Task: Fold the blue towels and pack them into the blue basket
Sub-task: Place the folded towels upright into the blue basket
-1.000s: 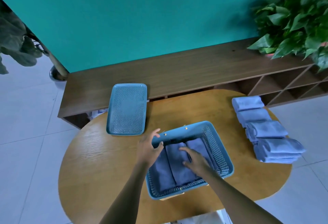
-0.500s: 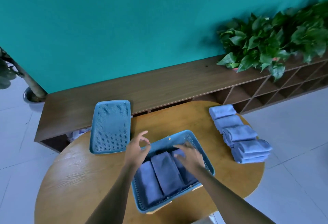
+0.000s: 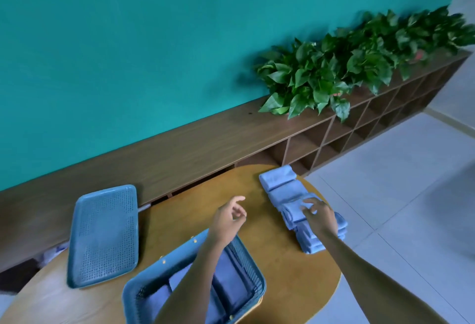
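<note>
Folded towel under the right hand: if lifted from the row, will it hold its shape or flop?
Probably floppy: the folded towel is soft cloth with rounded, loose edges. Likely light. The right hand would need to grip all layers, or it may unfold.

Basket [image 3: 257,278] btwn lid [image 3: 104,236] & towel stack [image 3: 290,195].

- No text, label, brand, number or sign can be read anywhere in the head view.
</note>
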